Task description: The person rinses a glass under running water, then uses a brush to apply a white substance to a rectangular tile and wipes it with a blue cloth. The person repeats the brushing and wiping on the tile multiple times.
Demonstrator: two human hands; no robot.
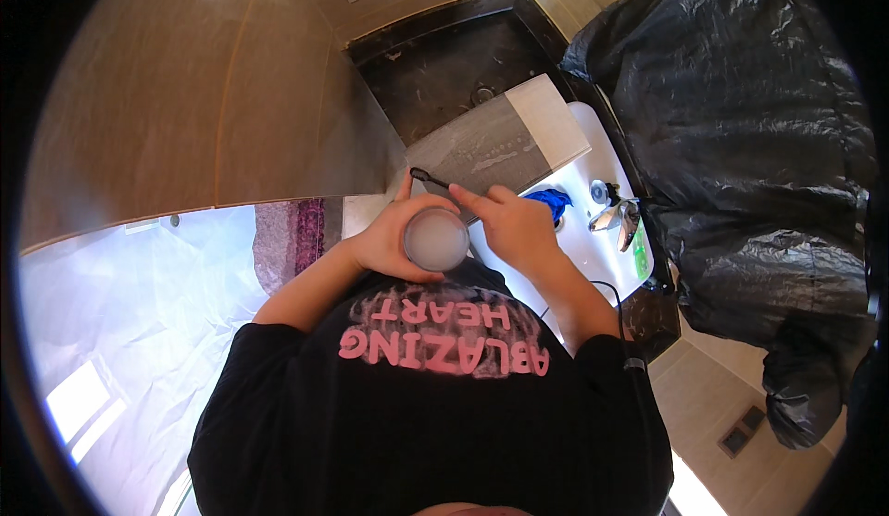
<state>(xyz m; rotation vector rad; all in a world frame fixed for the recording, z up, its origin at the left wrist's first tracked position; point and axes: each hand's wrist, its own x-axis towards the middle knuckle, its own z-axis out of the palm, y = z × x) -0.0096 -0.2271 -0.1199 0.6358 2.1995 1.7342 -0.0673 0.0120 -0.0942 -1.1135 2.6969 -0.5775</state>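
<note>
My left hand is wrapped round a round, clear cup with cloudy whitish contents, close in front of my black shirt. One finger of this hand stretches up beside the tip of a thin black tool. My right hand grips that black tool with the forefinger laid along it. The tool's far end is small and rounded, like a loop or a little spoon; its exact kind I cannot make out. It is held beyond the cup's rim, apart from the liquid.
A white washbasin with a chrome tap and a blue cloth lies to the right. Behind my hands, a wet grey-and-beige tile panel rests across a dark counter. Black plastic sheeting hangs at the right; a brown panel stands left.
</note>
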